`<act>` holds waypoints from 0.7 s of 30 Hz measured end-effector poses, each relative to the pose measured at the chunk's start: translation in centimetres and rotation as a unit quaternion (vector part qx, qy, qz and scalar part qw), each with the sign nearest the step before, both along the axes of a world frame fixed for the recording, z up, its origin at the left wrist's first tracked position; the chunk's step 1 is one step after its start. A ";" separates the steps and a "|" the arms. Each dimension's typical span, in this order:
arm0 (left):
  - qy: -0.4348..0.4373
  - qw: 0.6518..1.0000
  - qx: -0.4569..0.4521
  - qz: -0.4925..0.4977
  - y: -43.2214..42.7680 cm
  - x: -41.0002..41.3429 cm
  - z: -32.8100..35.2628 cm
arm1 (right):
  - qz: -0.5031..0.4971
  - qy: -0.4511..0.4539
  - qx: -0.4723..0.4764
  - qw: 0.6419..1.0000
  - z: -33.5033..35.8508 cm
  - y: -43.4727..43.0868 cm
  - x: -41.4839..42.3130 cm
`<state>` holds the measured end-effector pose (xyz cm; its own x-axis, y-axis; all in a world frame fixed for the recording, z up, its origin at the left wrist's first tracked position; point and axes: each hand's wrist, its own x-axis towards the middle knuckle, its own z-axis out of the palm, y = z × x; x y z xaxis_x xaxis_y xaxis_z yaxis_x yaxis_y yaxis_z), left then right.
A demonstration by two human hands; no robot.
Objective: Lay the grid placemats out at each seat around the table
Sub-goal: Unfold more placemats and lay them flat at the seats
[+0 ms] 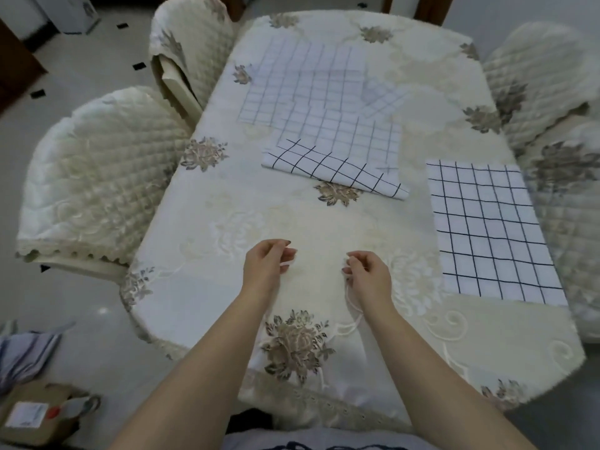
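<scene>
One white grid placemat lies flat at the table's right edge, in front of a right-hand chair. A loose pile of grid placemats sits at the table's middle and far part, with a folded one on its near side. My left hand and my right hand hover over the bare cloth near the front edge. Both have loosely curled fingers and hold nothing. The pile lies well beyond both hands.
The table wears a cream flowered cloth. Quilted chairs stand at the left, far left and right. A cardboard box and some grey cloth lie on the floor at lower left.
</scene>
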<state>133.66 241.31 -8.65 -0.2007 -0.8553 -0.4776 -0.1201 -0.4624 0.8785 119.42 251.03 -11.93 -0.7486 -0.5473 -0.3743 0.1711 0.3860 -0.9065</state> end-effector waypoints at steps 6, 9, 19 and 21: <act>0.010 0.999 0.006 -0.050 -1.8 -2.1 0.7 | -0.062 0.004 -0.006 0.998 1.3 -0.7 -1.1; 0.012 0.998 0.004 -0.066 -3.4 -2.8 0.9 | -0.078 0.007 -0.008 0.997 1.5 -1.4 -1.4; -0.010 0.987 -0.058 -0.150 -11.3 -6.8 0.8 | -0.073 0.085 0.038 0.993 2.5 -6.0 -6.4; -0.027 0.980 -0.092 -0.176 -12.9 -8.1 0.9 | -0.047 0.116 0.051 0.991 2.6 -7.4 -8.0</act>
<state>125.59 228.36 -7.77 -0.4766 -0.8109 -0.3395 -0.2929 -0.2177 0.9311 111.37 243.60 -9.36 -0.8668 -0.4397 -0.2352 0.0013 0.4697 -0.8828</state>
